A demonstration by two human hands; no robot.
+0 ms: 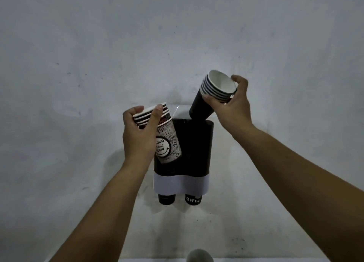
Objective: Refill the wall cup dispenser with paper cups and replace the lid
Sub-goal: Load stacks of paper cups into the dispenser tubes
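Two stacks of paper cups are being held up at once as we are standing at the black wall-mounted cup dispenser with a white band across its lower part (180, 184). Our left hand (137, 135) is closing its fingers and thumb around the rims of the patterned stack of nested paper cups with a round white slogan label (167, 141), which is hanging upright on the left side of the dispenser, apparently partly down in its open top. Our right hand (233, 104) is gripping the plain black stack of nested paper cups with white rims (204, 104) just under the rims, tilting it with its mouth up and to the right and its base just above the right side of the dispenser's top. Below the white band, two black cup bottoms (180, 199) are sticking out side by side. At the near edge a pale rounded object (199, 255) is showing, too blurred to identify. Behind everything the scuffed grey wall (98, 65) is filling the view.
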